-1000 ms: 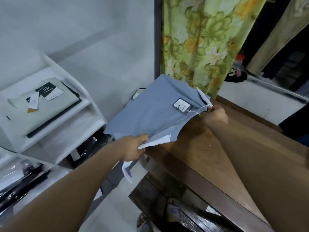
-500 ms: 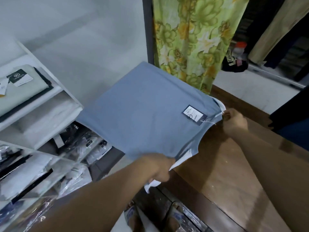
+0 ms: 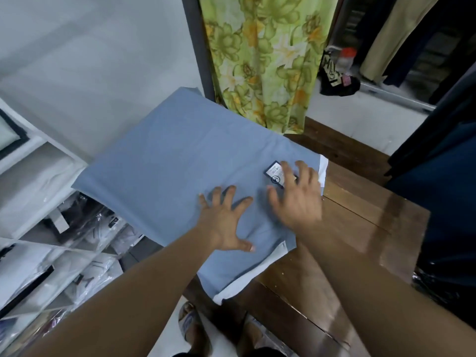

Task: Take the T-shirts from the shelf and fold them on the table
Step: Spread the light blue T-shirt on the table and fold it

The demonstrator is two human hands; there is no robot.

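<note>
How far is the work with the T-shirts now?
Done: one blue T-shirt is off the shelf and lies on the table. In hand: the left hand and right hand rest spread on it. Left: no fold shows yet, and part of it overhangs the table's edge.

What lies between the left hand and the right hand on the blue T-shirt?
In the head view, only a bare strip of the blue T-shirt lies between the left hand and right hand; the hang tag sits partly under the right fingers.
</note>
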